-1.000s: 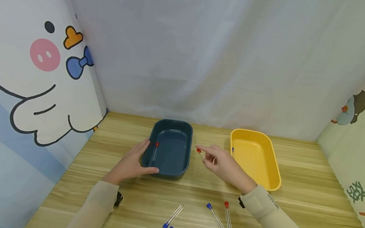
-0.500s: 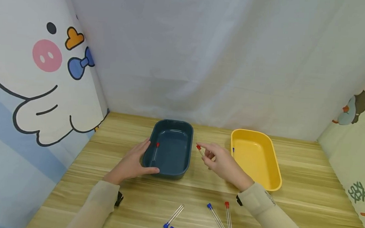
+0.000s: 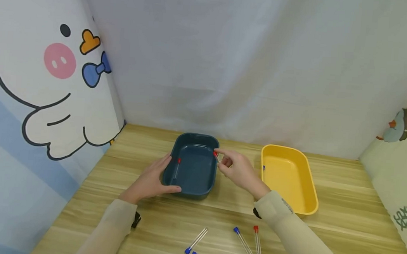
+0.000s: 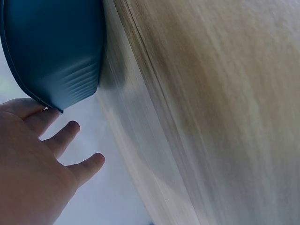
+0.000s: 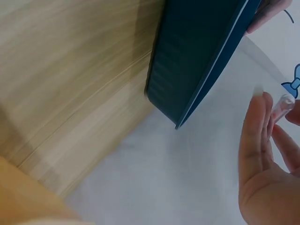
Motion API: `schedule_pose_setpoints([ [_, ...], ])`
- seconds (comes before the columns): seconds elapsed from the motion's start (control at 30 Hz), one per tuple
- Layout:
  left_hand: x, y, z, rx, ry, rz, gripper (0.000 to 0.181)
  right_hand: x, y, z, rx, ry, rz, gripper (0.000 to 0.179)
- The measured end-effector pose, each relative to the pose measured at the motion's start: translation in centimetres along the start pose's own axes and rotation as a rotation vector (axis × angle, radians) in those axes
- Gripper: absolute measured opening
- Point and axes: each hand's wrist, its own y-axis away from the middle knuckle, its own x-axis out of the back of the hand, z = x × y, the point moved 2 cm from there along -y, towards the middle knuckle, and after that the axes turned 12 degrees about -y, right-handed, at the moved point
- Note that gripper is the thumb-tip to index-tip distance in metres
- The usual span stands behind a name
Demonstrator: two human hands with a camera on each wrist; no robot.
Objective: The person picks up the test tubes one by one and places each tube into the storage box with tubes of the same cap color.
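Observation:
My right hand (image 3: 238, 169) pinches a clear test tube with a red cap (image 3: 216, 155) between thumb and fingers, at the right rim of the dark blue bin (image 3: 197, 167). The tube's clear end (image 5: 282, 107) shows in the right wrist view. My left hand (image 3: 150, 182) rests at the bin's left side, thumb along the near rim. In the left wrist view its fingers are spread, some touching the rim (image 4: 33, 95). Inside the bin, a red-capped tube (image 3: 177, 169) lies along the left wall.
A yellow bin (image 3: 285, 182) stands at the right, a blue cap (image 3: 264, 168) showing at its left wall. Several blue- and red-capped tubes, such as a blue-capped one (image 3: 196, 241), lie on the wood-grain table (image 3: 162, 225) at the front. A pale curtain (image 3: 234, 74) hangs behind.
My right hand has moved left and slightly away from me, carrying the red-capped test tube from beside the dark blue bin to its right rim. My left hand keeps its place on the bin.

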Motion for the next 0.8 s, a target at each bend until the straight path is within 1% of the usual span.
schedule_pose_setpoints([
  [0.17, 0.0, -0.2, 0.0, 0.004, -0.010, -0.001, 0.124, -0.8, -1.1, -0.2, -0.038, -0.060, -0.014, 0.049],
  [0.4, 0.0, -0.1, 0.2, 0.008, -0.009, -0.002, 0.124, -2.1, -2.5, -0.6, -0.039, -0.102, -0.012, 0.049],
  [0.5, 0.0, -0.1, 0.1, 0.004, -0.006, 0.000, 0.124, -2.5, -3.0, -0.6, -0.054, -0.123, -0.011, 0.048],
  [0.6, 0.0, -0.1, 0.1, 0.003, -0.005, 0.000, 0.124, -2.8, -3.5, -0.7, -0.063, -0.133, -0.004, 0.048],
  [0.8, 0.0, -0.1, 0.0, 0.001, -0.006, 0.001, 0.124, -3.4, -4.2, -1.0, -0.053, -0.137, 0.009, 0.048],
])
